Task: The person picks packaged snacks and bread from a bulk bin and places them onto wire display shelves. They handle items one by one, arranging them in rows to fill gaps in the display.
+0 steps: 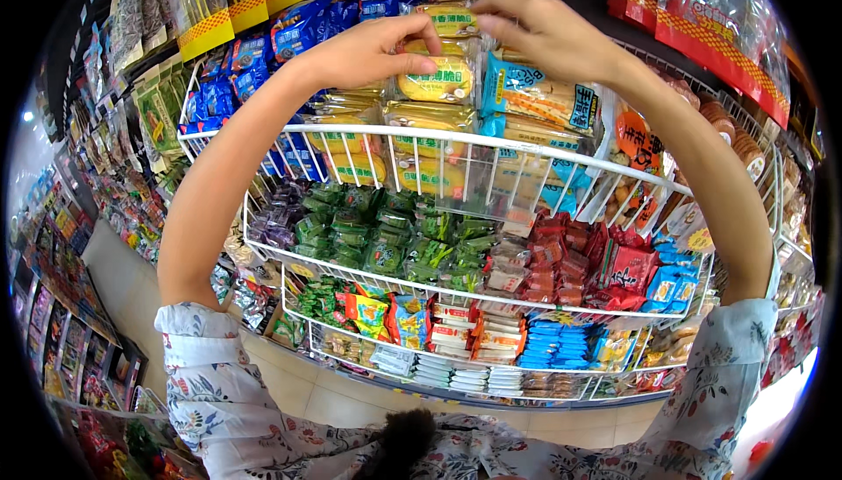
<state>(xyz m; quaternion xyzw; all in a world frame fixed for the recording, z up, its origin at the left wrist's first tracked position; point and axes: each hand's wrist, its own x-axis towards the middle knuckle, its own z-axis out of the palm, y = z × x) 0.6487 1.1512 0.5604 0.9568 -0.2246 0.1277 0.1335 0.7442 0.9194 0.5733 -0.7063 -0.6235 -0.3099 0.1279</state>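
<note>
My left hand (378, 51) is over the top wire basket (421, 133), its thumb and fingers apart and touching or just above a yellow cracker packet (435, 80) in clear wrap. To its right, my right hand (549, 33) is bent, its fingertips at the edge of another yellow packet (452, 22) further back; whether they grip it cannot be told. More yellow packets (355, 166) are stacked in front, behind the basket's wires. Blue cookie packets (293, 33) lie left of them. Finger biscuit packs (543, 95) with blue ends lie below my right hand.
Below, a white wire basket (395, 279) holds green (348, 237), purple and red snack packets (625, 266). Lower tiers carry small colourful packets (409, 322). Bags hang behind yellow (205, 39) and red shelf strips (717, 59). Tiled floor (329, 401) shows beneath, and other display racks (72, 322) stand at left.
</note>
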